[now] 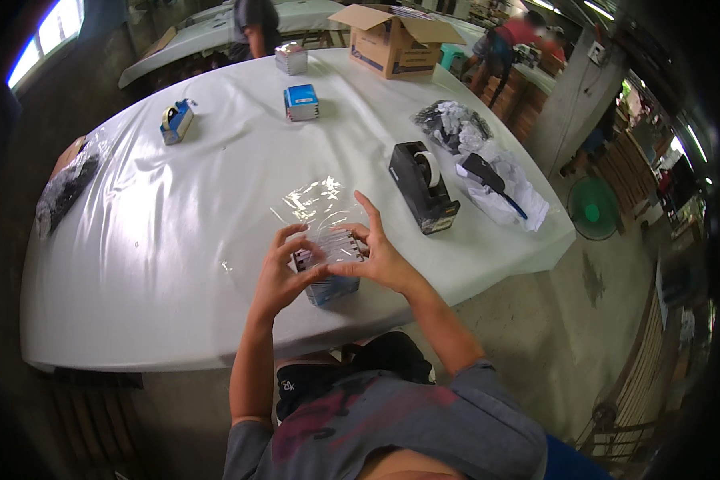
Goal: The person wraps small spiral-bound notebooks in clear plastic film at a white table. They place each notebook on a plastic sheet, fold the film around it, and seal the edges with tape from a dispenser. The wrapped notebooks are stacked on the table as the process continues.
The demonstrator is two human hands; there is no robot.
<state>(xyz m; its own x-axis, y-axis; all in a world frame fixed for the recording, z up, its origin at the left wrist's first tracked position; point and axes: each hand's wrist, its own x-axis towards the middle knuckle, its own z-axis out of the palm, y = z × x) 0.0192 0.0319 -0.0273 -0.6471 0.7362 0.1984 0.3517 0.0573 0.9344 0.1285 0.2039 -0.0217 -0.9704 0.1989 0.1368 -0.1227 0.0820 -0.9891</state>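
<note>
Close to the table's near edge, a small blue-covered stack (333, 291) stands between my hands. Its layered edges look like those of small spiral notebooks. Clear plastic film (322, 194) rises loosely from its far side and shines in the light. My left hand (284, 268) curls round the left side, thumb across the near edge. From the right, my right hand (382, 254) grips the stack with thumb and bent fingers, its index finger raised. Both thumbs almost meet in front. The film and fingers hide part of the stack.
On the white-covered table (192, 272) are a black tape dispenser (422, 188), a blue tape dispenser (178, 122), another blue-topped stack (302, 102), a wrapped bundle (291, 58), crumpled plastic (500, 192) with a black-handled tool (488, 174), and an open cardboard box (396, 44). Other people stand beyond.
</note>
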